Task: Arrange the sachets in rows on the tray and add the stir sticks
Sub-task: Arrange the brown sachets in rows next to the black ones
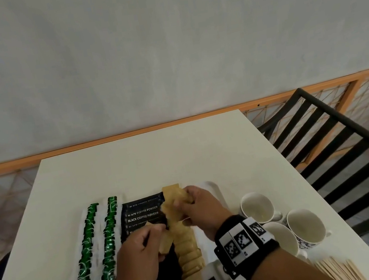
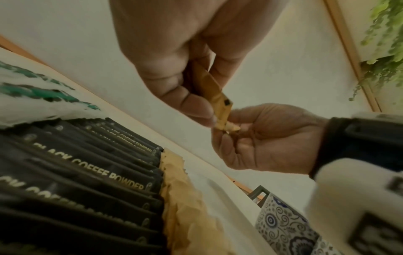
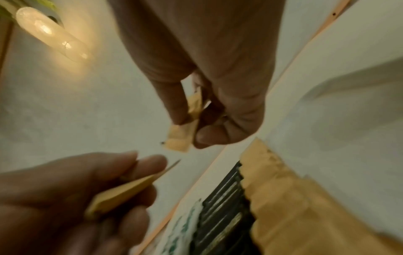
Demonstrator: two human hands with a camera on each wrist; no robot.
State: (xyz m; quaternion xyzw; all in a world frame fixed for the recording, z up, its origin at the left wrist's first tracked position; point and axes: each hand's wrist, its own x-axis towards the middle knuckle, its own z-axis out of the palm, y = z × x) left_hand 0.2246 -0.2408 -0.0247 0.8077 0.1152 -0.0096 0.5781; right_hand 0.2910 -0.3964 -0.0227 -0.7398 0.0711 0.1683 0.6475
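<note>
The tan paper sachets (image 1: 186,242) lying under the right hand (image 1: 202,210) look matt and crinkled, with serrated ends. Left of the left hand (image 1: 137,260), the black coffee-powder sachets (image 1: 142,214) show a dull foil-like sheen, and the green-and-white sachets (image 1: 91,248) beyond them glint as glossy plastic, though blur makes this uncertain. Right of the right hand, the white ceramic cups (image 1: 258,208) are smooth and glazed; the pale wooden stir sticks (image 1: 339,270) look matt.
</note>
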